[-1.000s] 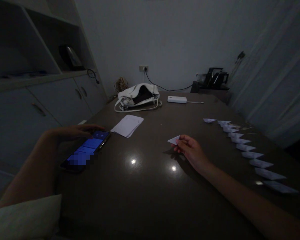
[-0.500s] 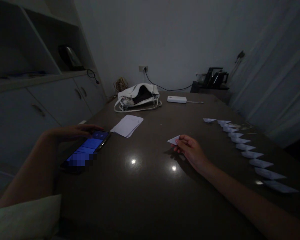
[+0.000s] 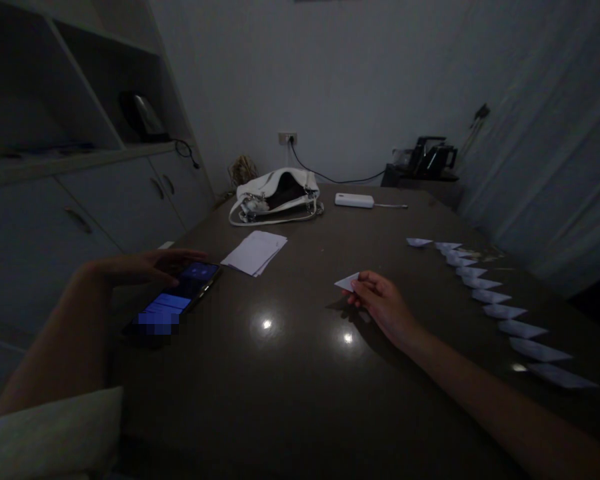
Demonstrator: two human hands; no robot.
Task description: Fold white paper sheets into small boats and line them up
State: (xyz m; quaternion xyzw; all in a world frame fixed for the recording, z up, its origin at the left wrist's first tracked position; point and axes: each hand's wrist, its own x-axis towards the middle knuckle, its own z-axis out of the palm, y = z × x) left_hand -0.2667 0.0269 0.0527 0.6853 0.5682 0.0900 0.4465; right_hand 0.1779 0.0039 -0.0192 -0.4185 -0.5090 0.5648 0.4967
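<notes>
My right hand (image 3: 383, 303) pinches a small piece of folded white paper (image 3: 345, 283) between thumb and fingers. Its pointed corner faces left, just above the dark tabletop. On the left, my left hand (image 3: 143, 268) reaches over a smartphone (image 3: 166, 308) with a lit blue screen. The fingers are stretched out past the phone's far end, and the thumb is at the screen. Part of the screen is blurred out in blocks. To the right of my right hand, several folded paper boats (image 3: 491, 296) stand in a slanting row along the table's right side.
A stack of white paper sheets (image 3: 255, 252) lies beyond the phone. Farther back are a white handbag (image 3: 279, 193) and a white power bank (image 3: 354, 200) with a short cable. Dark kettles (image 3: 437, 159) stand behind the table at right. Cabinets (image 3: 107, 200) line the left.
My left thumb has moved slightly down the phone, and the picture on its screen has shifted lower. My right hand and the folded paper stay in place.
</notes>
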